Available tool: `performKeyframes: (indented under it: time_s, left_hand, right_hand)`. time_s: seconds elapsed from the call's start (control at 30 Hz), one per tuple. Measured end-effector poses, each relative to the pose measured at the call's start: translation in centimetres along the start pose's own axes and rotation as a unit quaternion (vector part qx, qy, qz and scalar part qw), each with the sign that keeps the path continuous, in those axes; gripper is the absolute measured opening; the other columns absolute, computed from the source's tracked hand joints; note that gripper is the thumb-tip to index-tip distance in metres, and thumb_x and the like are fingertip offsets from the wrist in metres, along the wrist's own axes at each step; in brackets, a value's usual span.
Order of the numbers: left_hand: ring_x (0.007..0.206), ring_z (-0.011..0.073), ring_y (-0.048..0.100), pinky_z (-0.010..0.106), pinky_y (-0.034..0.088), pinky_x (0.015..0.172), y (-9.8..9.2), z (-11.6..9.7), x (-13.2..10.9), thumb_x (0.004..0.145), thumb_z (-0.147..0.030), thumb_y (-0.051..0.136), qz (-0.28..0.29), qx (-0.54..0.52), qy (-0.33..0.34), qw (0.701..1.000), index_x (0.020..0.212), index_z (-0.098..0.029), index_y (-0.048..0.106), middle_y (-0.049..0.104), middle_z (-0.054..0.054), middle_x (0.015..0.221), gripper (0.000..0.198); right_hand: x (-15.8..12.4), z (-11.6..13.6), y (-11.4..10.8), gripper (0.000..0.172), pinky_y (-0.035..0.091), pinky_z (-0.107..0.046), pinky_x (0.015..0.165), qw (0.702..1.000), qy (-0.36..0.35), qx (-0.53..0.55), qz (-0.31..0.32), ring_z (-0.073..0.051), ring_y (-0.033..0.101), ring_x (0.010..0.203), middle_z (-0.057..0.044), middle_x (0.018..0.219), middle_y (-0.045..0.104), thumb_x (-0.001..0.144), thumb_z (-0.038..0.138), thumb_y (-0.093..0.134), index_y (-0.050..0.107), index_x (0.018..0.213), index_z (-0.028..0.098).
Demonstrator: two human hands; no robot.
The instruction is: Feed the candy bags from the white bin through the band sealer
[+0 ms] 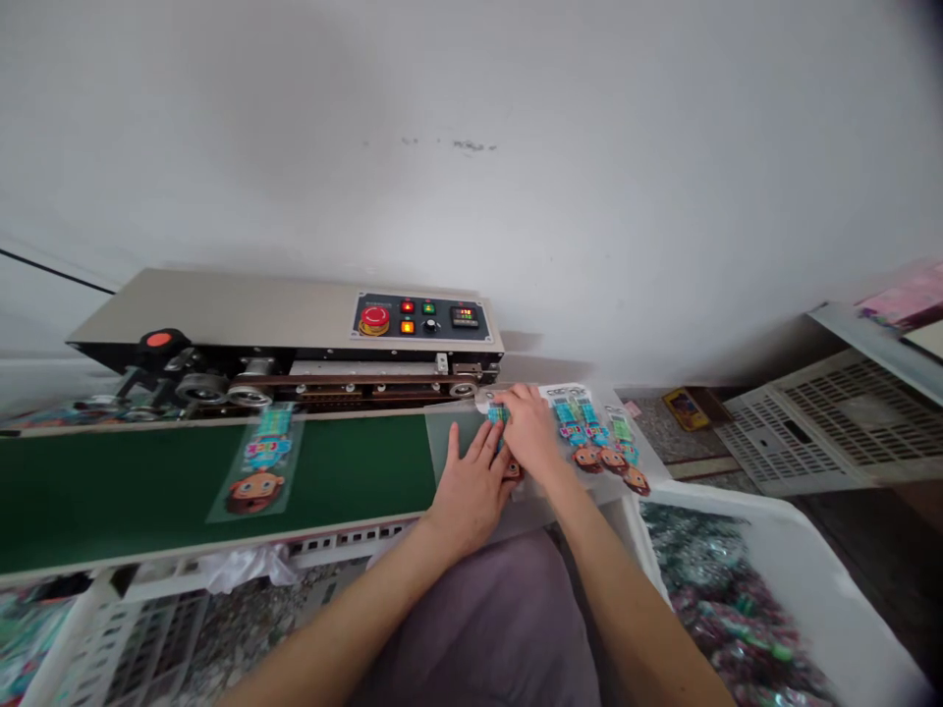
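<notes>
A clear plastic packet [498, 414] with a blue-green printed strip and a cartoon face lies at the belt's right end, partly covered by both hands. My left hand [471, 486] rests flat on it, fingers spread. My right hand [531, 432] is closed at the packet's upper part, its fingers bent and close together; the grip itself is partly hidden. Another packet [259, 457] lies flat on the green conveyor belt [354, 462], its top edge near the rollers of the band sealer [295, 309]. To the right of my hands, several similar printed pieces [589, 432] overlap on a pale sheet.
The sealer's control panel [421, 316] has lit buttons and a red stop knob. A white bin [825, 579] of shiny packets stands at lower right, with a slatted plastic crate [847, 422] behind it. A grey-white wall [516, 196] rises behind the machine.
</notes>
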State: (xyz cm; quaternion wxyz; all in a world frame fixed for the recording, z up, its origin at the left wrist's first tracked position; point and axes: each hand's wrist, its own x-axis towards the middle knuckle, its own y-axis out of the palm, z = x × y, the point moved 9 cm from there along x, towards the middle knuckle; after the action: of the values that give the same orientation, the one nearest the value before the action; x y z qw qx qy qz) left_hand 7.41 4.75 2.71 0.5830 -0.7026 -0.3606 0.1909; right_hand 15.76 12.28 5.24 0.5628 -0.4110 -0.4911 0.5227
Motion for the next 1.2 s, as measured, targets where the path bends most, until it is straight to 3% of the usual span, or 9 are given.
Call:
performKeyframes:
  time_s: [0.13,0.3,0.4,0.5,0.6,0.7,0.9,1.07,1.2]
  left_hand:
    - [0.151,0.0305,0.027,0.07,0.013,0.119,0.2,0.1,-0.2,0.106,-0.044,0.028,-0.012,0.007,-0.004,1.0,0.151,-0.017,0.042,0.032,0.014,0.163,0.054]
    - [0.151,0.0301,0.027,0.072,0.013,0.118,0.2,-0.1,-0.3,0.106,-0.041,0.026,-0.011,0.004,-0.005,1.0,0.152,-0.018,0.04,0.034,0.013,0.162,0.054]
    - [0.151,0.0301,0.028,0.073,0.014,0.118,0.4,0.0,-0.3,0.106,-0.042,0.025,-0.01,0.006,-0.005,1.0,0.153,-0.018,0.038,0.032,0.013,0.163,0.055]
    - [0.152,0.0302,0.025,0.074,0.014,0.117,0.5,0.3,-0.3,0.106,-0.042,0.026,-0.021,0.016,-0.008,1.0,0.154,-0.018,0.036,0.031,0.013,0.164,0.055]
    - [0.152,0.0295,0.024,0.074,0.014,0.117,0.6,0.4,-0.4,0.106,-0.043,0.027,-0.03,0.015,-0.004,0.999,0.154,-0.019,0.036,0.03,0.012,0.164,0.055]
    - [0.152,0.029,0.024,0.073,0.014,0.117,0.5,0.9,-0.7,0.106,-0.043,0.028,-0.031,0.014,-0.007,0.999,0.154,-0.02,0.037,0.03,0.012,0.164,0.054]
    - [0.152,0.0292,0.026,0.071,0.009,0.119,-0.2,2.2,-1.7,0.105,-0.042,0.029,-0.029,0.032,-0.012,0.999,0.153,-0.02,0.039,0.033,0.011,0.163,0.053]
    - [0.151,0.0296,0.029,0.07,0.009,0.119,-0.9,3.4,-2.6,0.105,-0.041,0.028,-0.012,0.053,-0.021,0.998,0.152,-0.02,0.041,0.036,0.012,0.162,0.053]
    - [0.15,0.0324,0.03,0.071,0.012,0.118,-2.1,5.9,-4.4,0.105,-0.04,0.029,-0.006,0.08,-0.047,0.996,0.151,-0.017,0.044,0.037,0.014,0.16,0.053]
  right_hand:
    - [0.1,-0.3,-0.2,0.044,0.039,-0.034,0.091,1.0,-0.003,-0.008,0.022,-0.024,0.051,0.114,-0.008,0.122,0.065,0.087,0.004,0.046,0.068,0.121,0.022]
    - [0.4,0.2,-0.3,0.036,0.039,-0.035,0.09,0.999,-0.002,-0.033,0.041,-0.026,0.053,0.113,-0.009,0.116,0.066,0.088,0.009,0.047,0.071,0.113,0.021]
    - [-0.6,-0.4,-0.9,0.044,0.039,-0.035,0.094,0.999,-0.017,-0.022,0.03,-0.024,0.053,0.115,-0.008,0.121,0.067,0.089,0.007,0.043,0.068,0.122,0.022]
    - [-2.9,-3.3,-2.4,0.047,0.037,-0.036,0.101,0.999,0.008,-0.042,-0.026,-0.024,0.052,0.12,-0.008,0.13,0.066,0.092,0.01,0.039,0.063,0.132,0.02]
    - [-6.0,-7.6,-3.3,0.044,0.032,-0.047,0.109,0.983,0.112,-0.128,-0.073,-0.03,0.046,0.131,-0.011,0.141,0.06,0.098,0.022,0.039,0.061,0.136,0.019]
    - [-8.1,-9.0,-2.0,0.05,0.026,-0.059,0.112,0.969,0.154,-0.19,-0.04,-0.037,0.033,0.143,-0.01,0.157,0.045,0.102,0.038,0.038,0.051,0.147,0.023]
    - [-8.6,-4.5,0.4,0.057,0.03,-0.058,0.11,0.969,0.17,-0.179,-0.008,-0.039,0.029,0.147,-0.008,0.163,0.034,0.102,0.048,0.035,0.04,0.154,0.025]
    - [-8.2,-0.6,0.2,0.058,0.034,-0.059,0.106,0.978,0.161,-0.134,-0.011,-0.044,0.034,0.142,-0.012,0.16,0.038,0.101,0.054,0.037,0.047,0.151,0.025]
    - [-7.9,-0.3,-0.8,0.053,0.036,-0.055,0.106,0.985,0.15,-0.088,0.003,-0.037,0.041,0.139,-0.008,0.157,0.044,0.104,0.049,0.031,0.05,0.148,0.027]
